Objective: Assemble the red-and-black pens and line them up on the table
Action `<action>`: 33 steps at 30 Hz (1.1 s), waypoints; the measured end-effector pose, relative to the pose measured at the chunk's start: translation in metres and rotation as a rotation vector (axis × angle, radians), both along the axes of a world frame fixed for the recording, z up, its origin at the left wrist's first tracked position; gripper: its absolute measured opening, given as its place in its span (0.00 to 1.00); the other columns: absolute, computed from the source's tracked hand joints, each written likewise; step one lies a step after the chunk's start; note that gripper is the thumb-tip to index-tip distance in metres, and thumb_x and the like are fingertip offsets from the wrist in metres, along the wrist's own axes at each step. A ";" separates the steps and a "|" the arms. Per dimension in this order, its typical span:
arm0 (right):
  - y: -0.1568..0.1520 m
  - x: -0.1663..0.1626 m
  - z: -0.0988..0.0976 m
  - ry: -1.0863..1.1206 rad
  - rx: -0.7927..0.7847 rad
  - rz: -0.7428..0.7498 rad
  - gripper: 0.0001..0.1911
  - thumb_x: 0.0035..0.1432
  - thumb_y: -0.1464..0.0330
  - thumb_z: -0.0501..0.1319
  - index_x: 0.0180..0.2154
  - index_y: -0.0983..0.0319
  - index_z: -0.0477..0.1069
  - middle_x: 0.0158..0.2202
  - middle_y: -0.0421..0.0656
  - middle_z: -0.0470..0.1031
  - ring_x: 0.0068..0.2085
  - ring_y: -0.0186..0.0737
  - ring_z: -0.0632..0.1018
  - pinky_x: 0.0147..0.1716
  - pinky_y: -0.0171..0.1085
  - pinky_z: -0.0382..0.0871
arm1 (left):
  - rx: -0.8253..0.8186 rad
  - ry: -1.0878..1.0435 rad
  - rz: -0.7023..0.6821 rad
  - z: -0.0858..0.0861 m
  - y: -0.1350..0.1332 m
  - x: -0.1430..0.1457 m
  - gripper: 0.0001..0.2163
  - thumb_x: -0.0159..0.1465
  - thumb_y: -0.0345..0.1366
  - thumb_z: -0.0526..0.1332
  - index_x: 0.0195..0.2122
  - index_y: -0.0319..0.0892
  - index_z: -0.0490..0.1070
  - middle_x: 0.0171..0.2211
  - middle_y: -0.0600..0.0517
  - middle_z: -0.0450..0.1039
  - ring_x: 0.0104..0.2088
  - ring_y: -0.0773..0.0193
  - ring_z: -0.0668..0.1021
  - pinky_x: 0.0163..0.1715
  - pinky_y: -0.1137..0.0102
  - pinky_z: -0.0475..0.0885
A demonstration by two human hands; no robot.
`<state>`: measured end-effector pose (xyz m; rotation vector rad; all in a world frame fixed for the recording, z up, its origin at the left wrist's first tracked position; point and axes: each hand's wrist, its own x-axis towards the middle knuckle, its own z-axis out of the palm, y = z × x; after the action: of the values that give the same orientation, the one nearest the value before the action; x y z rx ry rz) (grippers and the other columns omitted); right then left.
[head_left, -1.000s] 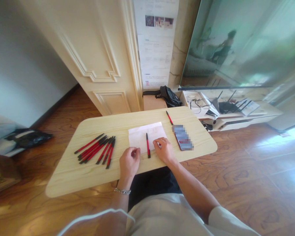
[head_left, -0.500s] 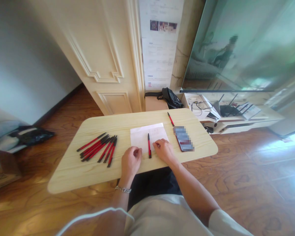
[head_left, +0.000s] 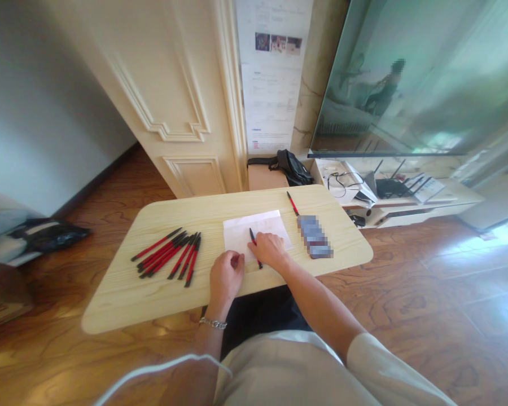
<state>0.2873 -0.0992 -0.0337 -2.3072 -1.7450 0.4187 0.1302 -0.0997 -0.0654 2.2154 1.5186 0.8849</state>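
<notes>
My right hand is closed, its thumb and fingers pinching a red and black pen that lies slanted over a white sheet of paper. The pen's black tip points away from me. At the paper's near left corner rests my left hand, its fingers curled in and nothing visible in them. Farther left, several more red and black pens lie fanned side by side on the pale wooden table.
A phone, its screen blurred, lies on the table's right side, with another pen by its top end. Behind the table are a black bag, a white box with cables and a router. A large screen hangs above.
My right hand has moved left onto the pen and taken hold of it. The pen has tilted, its tip shifting left. My left hand has stayed in place.
</notes>
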 end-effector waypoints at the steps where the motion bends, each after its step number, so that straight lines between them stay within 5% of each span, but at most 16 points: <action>1: 0.001 0.001 -0.001 0.003 0.005 -0.004 0.21 0.60 0.54 0.52 0.41 0.63 0.73 0.39 0.56 0.77 0.42 0.53 0.77 0.40 0.47 0.66 | 0.006 -0.003 0.002 0.000 0.000 0.000 0.09 0.61 0.42 0.56 0.29 0.44 0.70 0.27 0.51 0.74 0.28 0.61 0.75 0.31 0.68 0.65; 11: 0.001 0.023 -0.006 0.226 0.096 -0.032 0.19 0.60 0.55 0.54 0.32 0.61 0.75 0.33 0.50 0.79 0.35 0.43 0.77 0.33 0.38 0.65 | 0.032 0.000 -0.008 0.001 -0.001 0.001 0.09 0.61 0.41 0.56 0.29 0.43 0.70 0.27 0.50 0.74 0.29 0.60 0.75 0.32 0.68 0.66; 20: -0.003 0.037 -0.020 0.774 0.259 -0.098 0.16 0.58 0.58 0.56 0.34 0.63 0.73 0.25 0.40 0.76 0.21 0.30 0.69 0.23 0.30 0.61 | 0.044 -0.017 -0.005 0.001 -0.002 0.003 0.09 0.61 0.41 0.57 0.29 0.44 0.70 0.27 0.50 0.74 0.29 0.60 0.75 0.33 0.68 0.66; 25: -0.017 0.028 -0.012 1.168 0.314 -0.066 0.18 0.55 0.54 0.57 0.36 0.64 0.71 0.26 0.41 0.75 0.23 0.31 0.71 0.21 0.29 0.62 | 0.069 -0.066 0.004 0.011 -0.007 0.005 0.10 0.61 0.43 0.57 0.31 0.43 0.71 0.29 0.49 0.75 0.30 0.60 0.75 0.35 0.67 0.67; 33: -0.034 0.000 0.001 1.326 0.371 -0.099 0.17 0.52 0.55 0.62 0.34 0.63 0.74 0.28 0.41 0.75 0.28 0.32 0.73 0.29 0.32 0.66 | -0.295 -0.470 -0.158 0.031 -0.026 0.033 0.17 0.64 0.48 0.53 0.42 0.42 0.73 0.34 0.48 0.78 0.29 0.63 0.77 0.29 0.72 0.70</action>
<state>0.2871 -0.1328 -0.0331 -1.2263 -0.8843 1.1261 0.1628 -0.1254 -0.0341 1.7350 1.1507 0.9732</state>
